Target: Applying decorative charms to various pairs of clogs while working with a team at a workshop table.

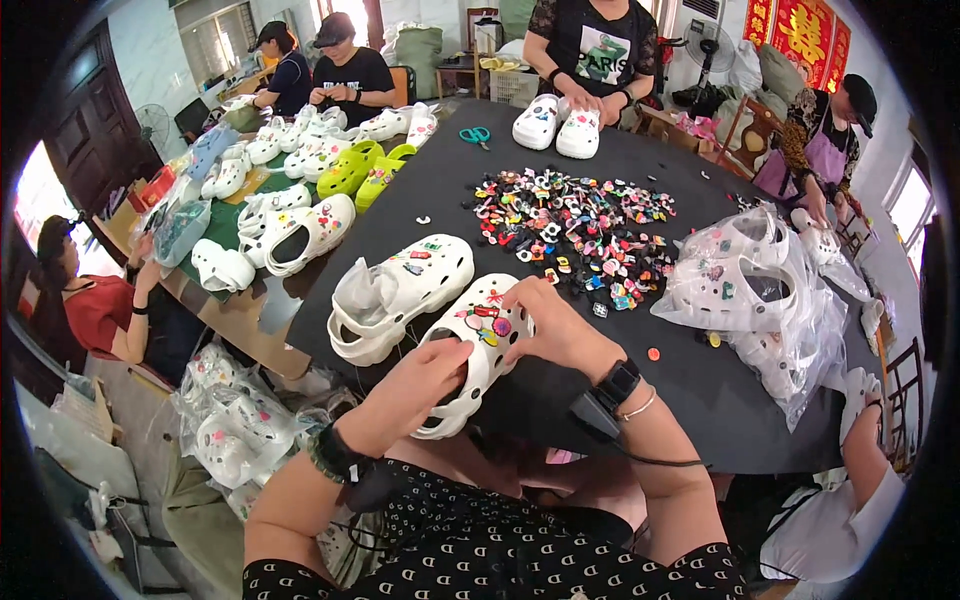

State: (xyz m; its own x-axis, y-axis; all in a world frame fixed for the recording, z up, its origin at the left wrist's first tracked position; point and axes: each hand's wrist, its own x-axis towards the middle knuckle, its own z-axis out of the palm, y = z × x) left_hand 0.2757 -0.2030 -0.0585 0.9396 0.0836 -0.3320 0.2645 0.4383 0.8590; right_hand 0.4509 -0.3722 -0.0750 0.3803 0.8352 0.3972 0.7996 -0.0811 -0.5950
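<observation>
At the near edge of the dark table, a white clog [483, 372] with colourful shoe charms on its toe lies between my hands. My left hand [415, 388] grips it at the foot opening, some fingers hidden inside the shoe. On the other side my right hand [562, 328] curls round the toe, thumb and forefinger against its edge beside the charms. A matching white clog [425, 280] rests just to the left, a few charms on its top and clear plastic in its opening. Whether my fingers also pinch a charm, I cannot tell.
A large heap of loose charms [560, 215] spreads beyond my hands. Bagged white clogs [745, 290] lie at right. Blue-handled scissors [475, 135] are farther off. Across the table a person handles white clogs [577, 134]; others work around a shoe-covered table at left and at the right edge.
</observation>
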